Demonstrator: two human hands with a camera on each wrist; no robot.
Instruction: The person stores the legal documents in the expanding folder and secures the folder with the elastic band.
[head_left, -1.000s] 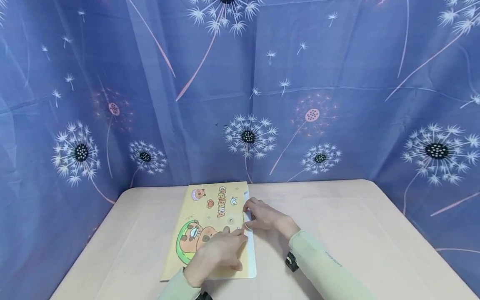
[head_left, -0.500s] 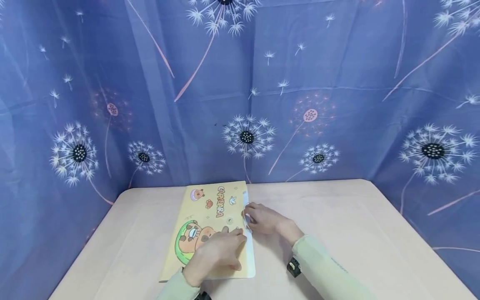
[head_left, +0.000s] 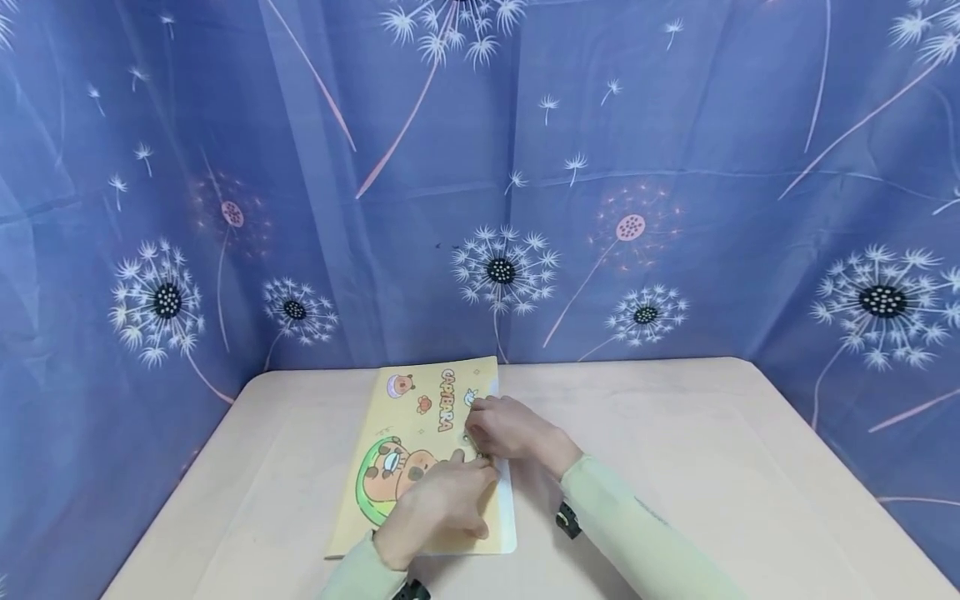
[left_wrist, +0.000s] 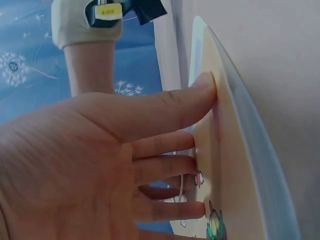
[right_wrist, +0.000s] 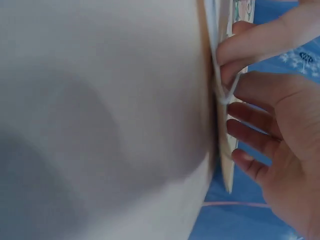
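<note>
A yellow file folder (head_left: 420, 425) with capybara drawings and the word CAPYBARA lies flat at the table's left-centre. Its pale inner strip (head_left: 506, 517) shows along the right edge. My left hand (head_left: 442, 504) rests on the lower right of the cover, thumb spread, fingers fairly straight. Just above those fingertips, my right hand (head_left: 510, 429) reaches over the folder's right edge. Between its thumb and index finger it pinches a thin white string (right_wrist: 233, 90), seen in the right wrist view. A small round button (head_left: 466, 437) sits beside the right fingertips, partly hidden.
The pale table (head_left: 660, 450) extends right and left of the folder. A blue curtain (head_left: 405, 275) with dandelion prints stands behind it and along both sides. The folder's far edge lies close to the back curtain.
My right hand has moved left from beside the folder's right edge to over the cover near the button, bringing the string along. The left hand stays in place on the folder.
</note>
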